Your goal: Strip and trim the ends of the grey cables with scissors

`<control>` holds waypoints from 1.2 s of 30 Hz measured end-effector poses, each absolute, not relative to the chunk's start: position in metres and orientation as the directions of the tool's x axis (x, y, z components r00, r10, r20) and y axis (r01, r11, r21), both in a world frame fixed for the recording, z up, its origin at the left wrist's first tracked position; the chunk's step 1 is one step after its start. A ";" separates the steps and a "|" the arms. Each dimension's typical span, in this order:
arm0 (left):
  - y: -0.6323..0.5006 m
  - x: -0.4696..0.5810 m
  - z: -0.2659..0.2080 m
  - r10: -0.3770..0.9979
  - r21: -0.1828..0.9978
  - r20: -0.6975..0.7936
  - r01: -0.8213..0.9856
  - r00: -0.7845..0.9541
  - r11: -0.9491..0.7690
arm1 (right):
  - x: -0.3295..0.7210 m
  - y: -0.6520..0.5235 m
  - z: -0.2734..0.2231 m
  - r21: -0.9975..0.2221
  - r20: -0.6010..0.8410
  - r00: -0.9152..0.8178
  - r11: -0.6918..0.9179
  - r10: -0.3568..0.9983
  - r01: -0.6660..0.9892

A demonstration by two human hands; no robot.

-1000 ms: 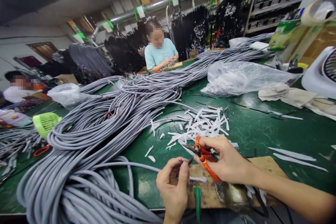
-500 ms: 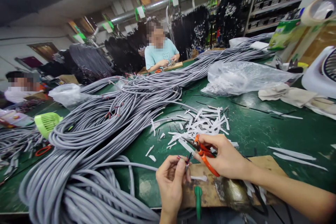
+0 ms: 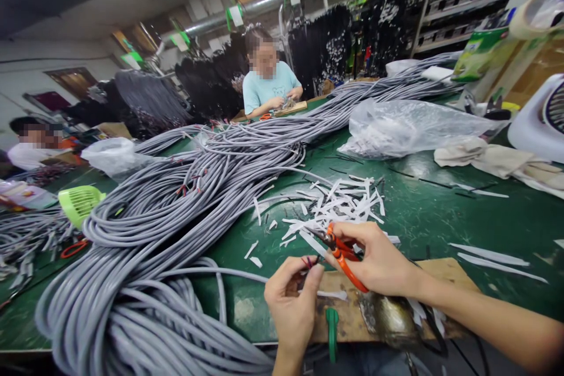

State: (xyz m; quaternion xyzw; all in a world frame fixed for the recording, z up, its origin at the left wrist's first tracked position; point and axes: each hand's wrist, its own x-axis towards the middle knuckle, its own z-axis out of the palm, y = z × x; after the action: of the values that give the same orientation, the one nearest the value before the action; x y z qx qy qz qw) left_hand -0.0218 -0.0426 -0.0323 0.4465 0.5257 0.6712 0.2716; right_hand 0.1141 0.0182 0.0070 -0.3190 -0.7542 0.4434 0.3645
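My left hand (image 3: 291, 299) pinches the stripped end of a grey cable (image 3: 242, 275) between thumb and fingertips. Thin dark and reddish wires (image 3: 309, 261) stick out of that pinch. In my right hand (image 3: 379, 258) are orange-handled scissors (image 3: 350, 270), their dark blades pointing left, just above the wire ends and apart from them. I cannot make out whether the blades are parted. A white strip (image 3: 314, 242) lies below the blades. Both hands are over a worn wooden board (image 3: 352, 326) at the table's near edge.
Bundled grey cables (image 3: 176, 223) cover the table's left and middle. White scraps (image 3: 348, 202) are heaped beyond my hands. A plastic bag (image 3: 409, 126), cloth (image 3: 493, 158) and white fan (image 3: 540, 120) stand right. A green clamp (image 3: 332, 332) grips the board. A co-worker (image 3: 268, 91) sits opposite.
My left hand has shifted slightly right and up, and its thumb now covers more of the wire ends. My right hand and the scissors have barely moved.
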 end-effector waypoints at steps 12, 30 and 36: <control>-0.044 -0.020 -0.028 0.883 0.975 0.145 -0.086 -0.447 -0.204 | 0.116 0.019 0.004 -0.872 0.274 -0.546 0.444 0.792 0.205; -0.040 -0.036 -0.041 0.854 0.869 0.383 -0.178 -0.352 -0.463 | 0.116 0.015 0.007 -0.612 0.390 -0.565 0.664 0.727 0.431; -0.043 -0.035 -0.044 0.792 0.870 0.456 0.014 -0.406 -0.494 | 0.115 0.018 -0.004 -0.555 0.297 -0.599 0.645 0.743 0.525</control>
State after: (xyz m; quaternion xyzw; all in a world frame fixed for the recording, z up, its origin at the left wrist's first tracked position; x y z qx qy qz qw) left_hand -0.0347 -0.0429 -0.0441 0.4739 0.4251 0.7227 0.2692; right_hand 0.1146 0.0175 -0.0042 -0.3649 -0.8691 0.2106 0.2593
